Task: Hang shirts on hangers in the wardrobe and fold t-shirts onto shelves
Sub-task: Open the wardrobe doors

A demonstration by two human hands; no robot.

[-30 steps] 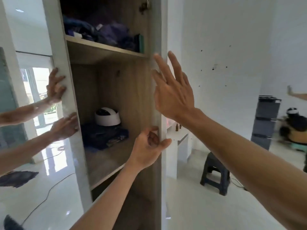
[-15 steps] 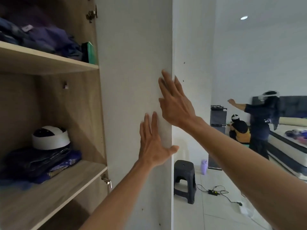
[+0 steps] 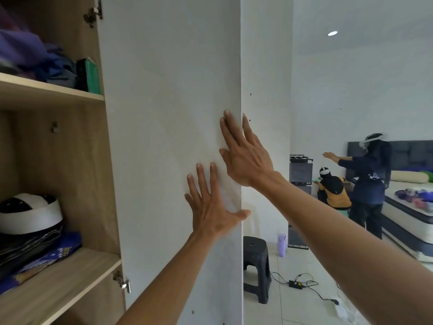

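- Far left: wardrobe shelves; folded clothes upper left, white headset lower left.
- Centre: white wardrobe door.
- Left hand flat on door, fingers straight.
- Right hand flat at door edge, fingers spread.
- Lower right: black stool.

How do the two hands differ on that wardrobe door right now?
The right hand sits higher on the white door, fingers reaching past its free edge; the left hand sits lower, palm on the face, only its thumb over the edge. Both are flat, fingers straight, pressing the door.
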